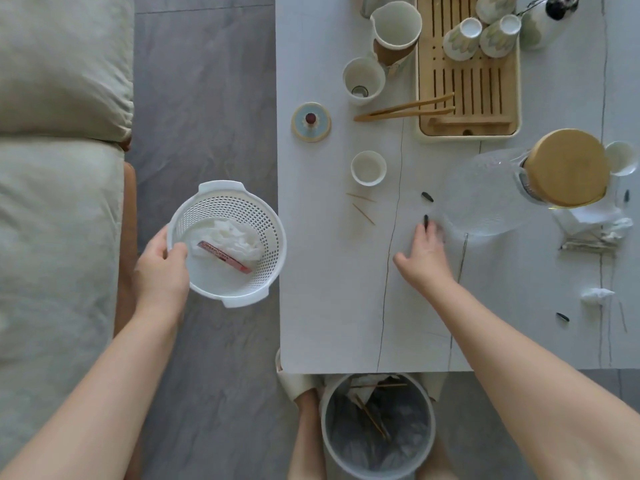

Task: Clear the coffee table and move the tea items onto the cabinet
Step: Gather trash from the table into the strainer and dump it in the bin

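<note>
My left hand (162,261) grips the rim of a white perforated basket (263,209), held over the floor left of the white coffee table (329,306). In the basket lie crumpled tissue (235,237) and a red wrapper (225,257). My right hand (424,252) reaches flat over the table, fingers straight, its fingertips at a small dark seed shell (425,220). Another shell (427,197) lies just beyond. Tea items stand further back: a bamboo tea tray (467,98) with cups (462,38), a pitcher (396,27), a cup (363,81), a lid (310,121), a small cup (368,168) and tongs (405,110).
A glass jug with a wooden lid (568,168) stands right of my right hand. Toothpicks (362,206), tissue scraps (597,294), wrappers (588,233) and a shell (562,317) litter the table. A lined trash bin (377,427) sits below the table's near edge. A sofa (59,168) fills the left.
</note>
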Demonstrator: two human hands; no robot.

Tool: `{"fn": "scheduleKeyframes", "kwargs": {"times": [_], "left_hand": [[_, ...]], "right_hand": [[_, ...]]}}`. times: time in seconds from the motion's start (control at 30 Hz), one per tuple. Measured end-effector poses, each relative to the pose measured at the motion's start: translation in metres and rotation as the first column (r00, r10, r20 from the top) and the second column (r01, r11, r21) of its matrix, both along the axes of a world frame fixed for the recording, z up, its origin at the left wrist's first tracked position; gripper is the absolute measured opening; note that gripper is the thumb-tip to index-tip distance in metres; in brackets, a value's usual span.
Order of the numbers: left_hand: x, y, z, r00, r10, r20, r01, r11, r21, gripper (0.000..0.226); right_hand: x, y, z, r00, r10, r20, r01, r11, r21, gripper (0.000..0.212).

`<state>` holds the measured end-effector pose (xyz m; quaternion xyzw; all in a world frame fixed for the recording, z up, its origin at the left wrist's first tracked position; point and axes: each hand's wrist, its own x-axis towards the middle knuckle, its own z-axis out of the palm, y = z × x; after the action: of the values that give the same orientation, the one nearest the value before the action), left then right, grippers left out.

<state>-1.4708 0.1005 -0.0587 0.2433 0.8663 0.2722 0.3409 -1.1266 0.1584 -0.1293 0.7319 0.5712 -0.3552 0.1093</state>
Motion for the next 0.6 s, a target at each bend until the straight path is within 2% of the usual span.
{"fn": "scheduleKeyframes", "kwargs": {"times": [0.2,0.27,0.37,0.5,0.6], "left_hand": [[0.001,0.01,-0.017,1.0,-0.017,0.0,0.017,1.0,0.006,0.047],[0.001,0.015,-0.021,1.0,0.003,0.013,-0.003,1.0,0.019,0.047],[-0.004,0.023,-0.025,1.0,0.018,0.012,-0.018,0.999,0.034,0.046],[-0.011,0.03,-0.03,1.0,0.005,-0.005,-0.005,0.999,0.042,0.047],[-0.014,0.033,-0.034,0.999,-0.019,-0.037,0.02,0.999,0.032,0.047]], "right_hand": [[-0.054,-0.008,-0.006,0.982,0.178,-0.07,-0.175,0.984,0.046,0.076],[-0.064,-0.007,-0.007,0.986,0.15,-0.075,-0.14,0.982,0.127,0.069],[-0.055,0.008,-0.01,0.999,0.013,-0.037,-0.005,0.976,0.219,0.066],[-0.028,0.033,-0.017,0.998,-0.006,0.057,-0.002,0.99,0.138,0.069],[-0.036,0.033,-0.022,0.998,0.01,0.062,-0.017,0.994,0.112,0.068]]}}
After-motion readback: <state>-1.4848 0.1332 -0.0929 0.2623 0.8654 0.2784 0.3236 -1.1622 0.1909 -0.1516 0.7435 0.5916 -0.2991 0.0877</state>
